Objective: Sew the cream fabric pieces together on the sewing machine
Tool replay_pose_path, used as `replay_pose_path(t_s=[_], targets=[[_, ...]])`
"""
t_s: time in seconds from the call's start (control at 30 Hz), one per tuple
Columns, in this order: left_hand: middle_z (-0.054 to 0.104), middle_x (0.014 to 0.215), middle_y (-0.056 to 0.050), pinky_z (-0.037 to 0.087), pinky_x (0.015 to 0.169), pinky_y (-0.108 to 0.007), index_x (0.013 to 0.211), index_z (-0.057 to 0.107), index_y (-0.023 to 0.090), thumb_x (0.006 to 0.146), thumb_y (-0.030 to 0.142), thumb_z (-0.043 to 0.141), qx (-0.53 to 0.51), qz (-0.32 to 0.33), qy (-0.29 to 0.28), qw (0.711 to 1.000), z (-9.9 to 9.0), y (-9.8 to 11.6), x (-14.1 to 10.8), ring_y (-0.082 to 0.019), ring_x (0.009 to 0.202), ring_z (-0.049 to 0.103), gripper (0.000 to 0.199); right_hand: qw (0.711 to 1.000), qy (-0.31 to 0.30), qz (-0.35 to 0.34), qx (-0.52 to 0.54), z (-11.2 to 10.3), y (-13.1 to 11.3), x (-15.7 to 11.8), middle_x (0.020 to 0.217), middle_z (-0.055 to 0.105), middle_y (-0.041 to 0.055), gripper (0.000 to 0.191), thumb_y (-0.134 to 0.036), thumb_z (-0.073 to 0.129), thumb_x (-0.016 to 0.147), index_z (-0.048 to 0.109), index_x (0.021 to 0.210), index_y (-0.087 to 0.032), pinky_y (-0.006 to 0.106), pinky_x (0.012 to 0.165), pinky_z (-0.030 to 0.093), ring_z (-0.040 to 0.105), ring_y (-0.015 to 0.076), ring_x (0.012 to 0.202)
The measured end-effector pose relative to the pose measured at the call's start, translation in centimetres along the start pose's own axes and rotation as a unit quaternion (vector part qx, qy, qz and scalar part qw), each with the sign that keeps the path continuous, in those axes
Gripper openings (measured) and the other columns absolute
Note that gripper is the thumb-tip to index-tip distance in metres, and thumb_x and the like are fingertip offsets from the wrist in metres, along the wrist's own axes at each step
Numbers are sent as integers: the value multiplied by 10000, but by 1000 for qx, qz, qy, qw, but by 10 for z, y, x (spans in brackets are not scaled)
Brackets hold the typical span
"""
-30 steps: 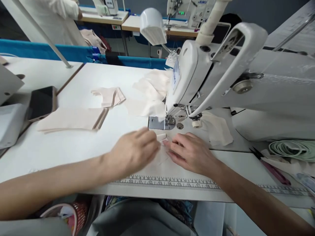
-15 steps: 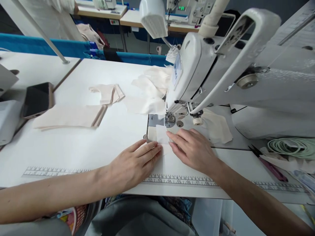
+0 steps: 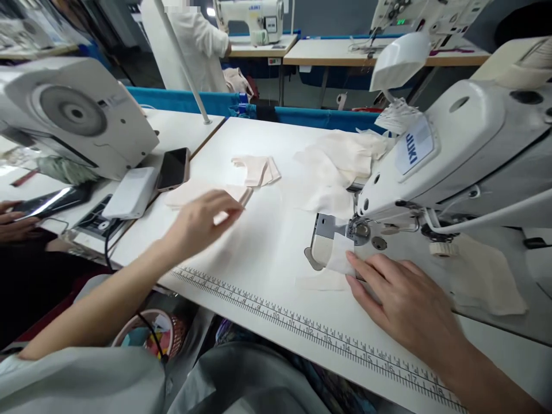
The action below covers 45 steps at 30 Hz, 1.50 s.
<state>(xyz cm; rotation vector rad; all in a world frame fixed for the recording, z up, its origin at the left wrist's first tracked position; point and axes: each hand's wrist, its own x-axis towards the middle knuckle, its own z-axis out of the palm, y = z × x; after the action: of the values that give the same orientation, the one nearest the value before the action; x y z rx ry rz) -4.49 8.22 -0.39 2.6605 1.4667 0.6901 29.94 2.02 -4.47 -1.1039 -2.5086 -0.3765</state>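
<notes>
My right hand lies on the sewing machine bed, fingers stretched out. Its fingertips press the right edge of a small white fabric piece in front of the presser foot. Under and left of that piece lies a pale fabric strip. Over the table at the left, my left hand hovers with bent fingers and a gap inside the thumb's curve, holding nothing visible. Its fingertips are close to the end of a stack of cut pale fabric, which the hand partly hides.
Behind the stack lie smaller folded pieces; loose pale fabric heaps beside the sewing machine head. A phone and a white box lie left. A ruler tape runs along the front edge. Another person's hand is at far left.
My left hand has left the fabric near the needle and moved left to the stack. My right hand stays on the white piece. The view has turned left.
</notes>
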Motion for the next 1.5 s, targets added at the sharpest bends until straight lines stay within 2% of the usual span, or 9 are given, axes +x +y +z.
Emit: replay_pose_path(t_s=[0.17, 0.4, 0.53, 0.67, 0.77, 0.83, 1.0, 1.37, 1.5], targets=[[647, 838, -35, 480, 660, -297, 862, 638, 218, 898, 398, 502, 61, -68, -66, 994, -12, -50, 0, -178, 757, 603, 228, 1000, -11, 11, 3, -3, 3, -1, 786, 631, 44, 264, -198, 515, 931, 641, 1145, -108, 331, 692, 414, 566, 164, 691], [637, 790, -21, 437, 647, -319, 754, 624, 242, 846, 486, 457, 35, -63, -55, 996, -5, -61, 3, -191, 694, 582, 310, 1000, -21, 11, 1, -8, 9, -3, 800, 661, 39, 250, -163, 488, 935, 634, 1136, -136, 305, 690, 423, 589, 150, 707], [639, 680, 6, 406, 521, -282, 714, 642, 262, 762, 521, 541, 3, -161, -78, 984, -13, -65, 10, -153, 543, 526, 281, 1000, -25, 15, 3, -9, 10, -3, 779, 654, 32, 240, -162, 495, 929, 639, 1120, -134, 301, 689, 421, 564, 147, 677], [650, 673, 1, 420, 481, -251, 825, 660, 257, 800, 552, 561, -189, -216, -163, 944, -13, -42, 5, -152, 580, 565, 312, 1000, -16, -1, 13, -9, 11, -3, 808, 664, 48, 233, -136, 515, 916, 636, 1112, -100, 295, 696, 416, 569, 146, 705], [642, 690, 2, 447, 506, -237, 831, 632, 221, 857, 434, 572, -290, -219, -153, 919, -2, -3, -12, -132, 599, 571, 223, 1000, -15, -8, 17, -9, 12, -4, 825, 672, 44, 243, -135, 519, 918, 630, 1133, -109, 294, 687, 426, 574, 140, 704], [666, 741, -14, 456, 512, -242, 856, 643, 213, 912, 395, 525, -266, -146, -129, 944, 8, 24, -27, -138, 631, 586, 224, 999, -13, -16, 25, -9, 13, -5, 837, 676, 42, 247, -133, 516, 920, 630, 1138, -123, 293, 683, 435, 590, 141, 718], [639, 1231, -90, 494, 891, -382, 1166, 610, 186, 942, 158, 487, -121, 107, -68, 984, 25, 57, -66, -231, 1104, 566, 257, 999, 1, -30, 35, -10, 13, -5, 844, 678, 55, 258, -111, 551, 897, 626, 1143, -91, 294, 677, 441, 597, 148, 728], [674, 1163, -109, 508, 891, -363, 1110, 591, 125, 911, 152, 540, -37, 155, 8, 987, 27, 77, -67, -234, 1087, 590, 207, 998, 7, -43, 39, -13, 9, -5, 871, 688, 67, 278, -126, 554, 897, 590, 1173, -122, 355, 708, 439, 594, 200, 753], [557, 1367, -140, 441, 1053, -409, 1335, 465, 76, 965, 253, 459, -21, 124, -44, 991, 36, 87, -66, -258, 1280, 491, 410, 995, 20, -77, 63, -14, 10, -1, 859, 703, 64, 282, -93, 473, 923, 580, 1176, -153, 373, 687, 424, 602, 216, 761]])
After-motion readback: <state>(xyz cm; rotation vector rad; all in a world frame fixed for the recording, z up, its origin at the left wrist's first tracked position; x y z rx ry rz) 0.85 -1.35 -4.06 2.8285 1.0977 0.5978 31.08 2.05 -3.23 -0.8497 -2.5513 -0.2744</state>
